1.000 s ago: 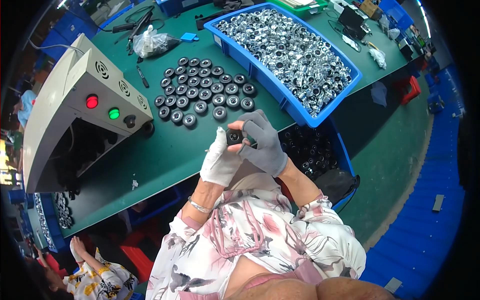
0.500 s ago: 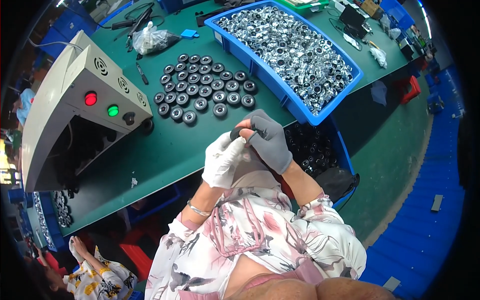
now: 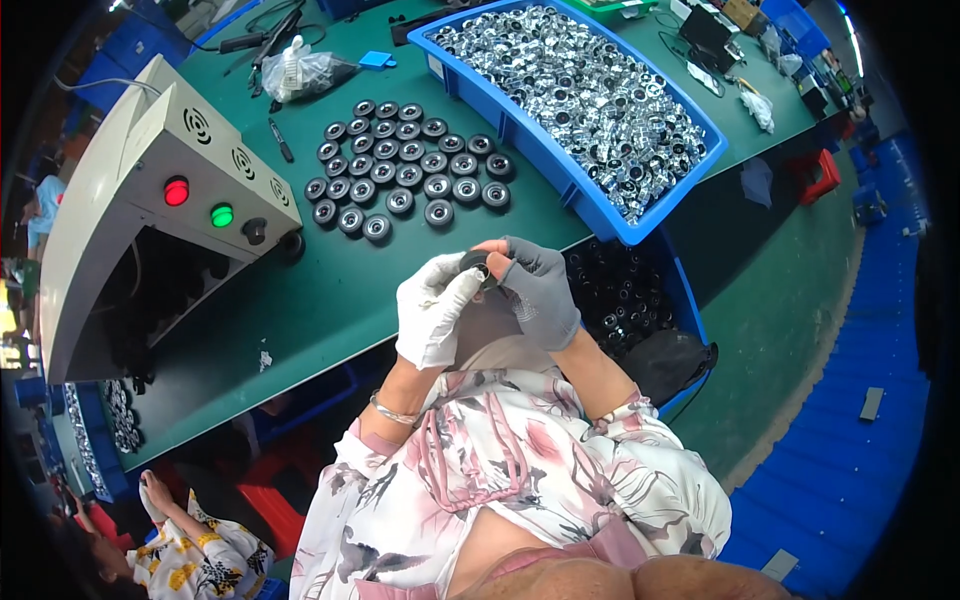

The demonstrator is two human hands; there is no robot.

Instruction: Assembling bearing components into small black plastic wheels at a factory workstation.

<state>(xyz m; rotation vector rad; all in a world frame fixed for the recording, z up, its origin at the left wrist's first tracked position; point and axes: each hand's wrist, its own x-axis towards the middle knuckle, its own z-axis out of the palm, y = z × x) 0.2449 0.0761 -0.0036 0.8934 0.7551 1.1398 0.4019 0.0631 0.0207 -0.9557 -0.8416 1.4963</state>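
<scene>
Both hands, left [image 3: 432,315] and right [image 3: 540,290], are pinching one black ring [image 3: 476,264]; finished rings [image 3: 405,170] are filling the far surface [image 3: 330,300].

Both hands [image 3: 490,295] with small black ring [image 3: 476,262] slightly nearer the body.

The table [image 3: 330,290] is dark green. The left hand [image 3: 432,312] wears a white glove. The right hand [image 3: 540,290] wears a grey glove. Between them is a small black ring [image 3: 476,264]. The round parts [image 3: 405,172] in rows on the table are black with grey middles. The big tray [image 3: 600,215] is bright blue, full of shiny silver parts [image 3: 580,90]. The machine box [image 3: 140,190] is light grey, with a red button [image 3: 176,191] and a green button [image 3: 221,215]. The blouse [image 3: 500,480] is white with pink and grey flowers.
</scene>
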